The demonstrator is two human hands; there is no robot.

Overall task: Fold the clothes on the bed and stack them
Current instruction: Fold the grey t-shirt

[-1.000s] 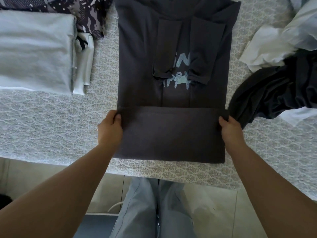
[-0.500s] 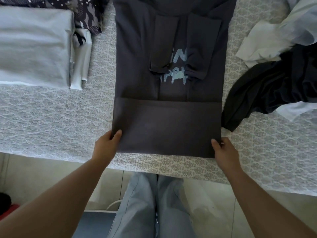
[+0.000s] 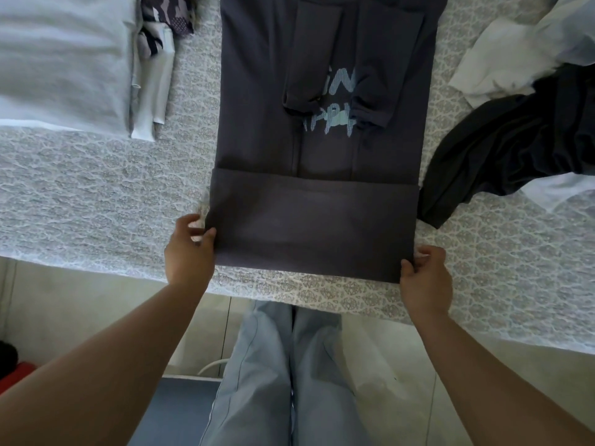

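Observation:
A dark grey T-shirt [image 3: 322, 156] with light blue lettering lies flat on the bed, sleeves folded in over its middle and its bottom hem folded up in a band. My left hand [image 3: 190, 249] pinches the near left corner of that folded band. My right hand [image 3: 425, 278] pinches the near right corner. A folded light grey garment [image 3: 61, 59] lies at the far left with a white folded piece [image 3: 151, 91] beside it and a patterned camouflage garment [image 3: 170, 11] behind.
The bed's patterned grey cover [image 3: 96, 194] ends in a near edge just below the shirt. A loose heap of black cloth [image 3: 515, 143] and white cloth [image 3: 502, 59] lies at the right. My legs in light blue trousers [image 3: 283, 381] stand against the bed.
Both hands slid down from the upper edge of the folded band to its near corners and now pinch them. The camera view shifted slightly.

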